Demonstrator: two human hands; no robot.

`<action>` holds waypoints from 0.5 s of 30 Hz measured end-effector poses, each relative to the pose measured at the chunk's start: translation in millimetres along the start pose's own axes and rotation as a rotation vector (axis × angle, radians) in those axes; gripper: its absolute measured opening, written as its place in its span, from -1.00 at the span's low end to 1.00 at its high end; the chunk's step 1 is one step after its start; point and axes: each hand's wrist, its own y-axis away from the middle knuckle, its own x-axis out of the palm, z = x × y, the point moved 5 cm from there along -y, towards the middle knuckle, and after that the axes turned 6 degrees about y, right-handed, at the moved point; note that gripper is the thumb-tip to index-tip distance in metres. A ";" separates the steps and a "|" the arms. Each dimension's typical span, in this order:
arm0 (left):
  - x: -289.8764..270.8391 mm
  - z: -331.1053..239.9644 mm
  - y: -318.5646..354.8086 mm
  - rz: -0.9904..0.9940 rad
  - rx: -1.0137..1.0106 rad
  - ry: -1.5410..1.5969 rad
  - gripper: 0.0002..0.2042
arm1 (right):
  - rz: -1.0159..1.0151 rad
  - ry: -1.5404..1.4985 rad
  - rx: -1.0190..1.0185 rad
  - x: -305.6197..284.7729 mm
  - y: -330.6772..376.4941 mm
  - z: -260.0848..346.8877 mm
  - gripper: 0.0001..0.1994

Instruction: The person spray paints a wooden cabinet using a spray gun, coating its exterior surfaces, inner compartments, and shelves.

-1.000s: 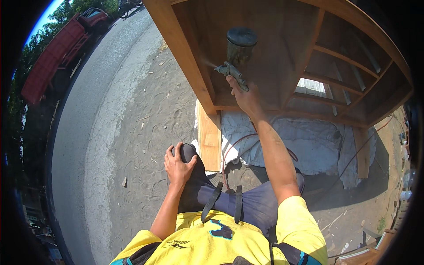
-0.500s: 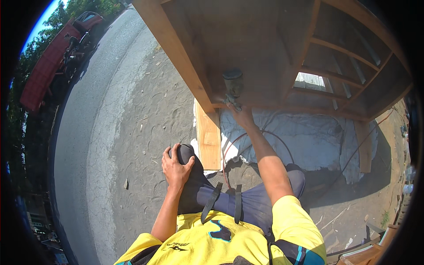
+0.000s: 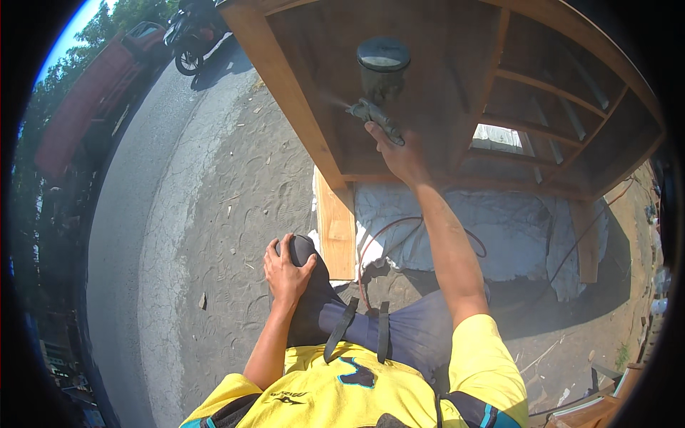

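A spray gun [image 3: 372,116] with a round, silver-lidded paint cup [image 3: 384,68] on top is gripped in my right hand [image 3: 405,158]. A faint mist leaves its nozzle, which points left inside a brown wooden cabinet [image 3: 294,82]. Part of the handle is hidden by my fingers. My left hand [image 3: 287,272] rests with spread fingers on my dark-clad left knee [image 3: 303,250] and holds nothing.
The cabinet has framed compartments at right and stands on wooden boards [image 3: 335,232] over white sheeting [image 3: 442,250]. A reddish hose [image 3: 389,227] loops below it. A road [image 3: 153,185] with a motorcycle [image 3: 193,39] and a red truck [image 3: 89,107] lies left.
My right hand has lifted the spray gun up and farther into the cabinet, and mist now shows at its nozzle. A motorcycle has appeared on the road. My left hand stays on the knee.
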 end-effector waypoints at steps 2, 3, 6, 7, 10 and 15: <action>3.0 -0.2 0.6 0.001 0.012 0.003 -0.25 | -0.025 0.024 -0.138 -12.2 -5.7 32.2 -0.48; 4.0 -0.2 0.6 -0.004 0.013 0.006 -0.25 | -0.027 0.025 -0.144 -15.3 -6.7 44.7 -0.48; 5.7 -0.3 0.9 -0.020 0.037 -0.015 -0.24 | -0.144 -0.011 -0.321 -27.6 -8.6 83.4 -0.46; 6.9 0.7 0.9 -0.017 0.036 -0.020 -0.24 | -0.164 0.010 -0.334 -30.4 -12.3 91.3 -0.45; 7.3 -0.6 1.2 -0.023 0.044 -0.024 -0.24 | -0.197 -0.002 -0.398 -38.1 -14.0 121.3 -0.48; 6.4 -6.1 0.3 -0.011 0.046 -0.029 -0.24 | -0.186 -0.085 -0.445 -35.3 -14.7 146.7 -0.50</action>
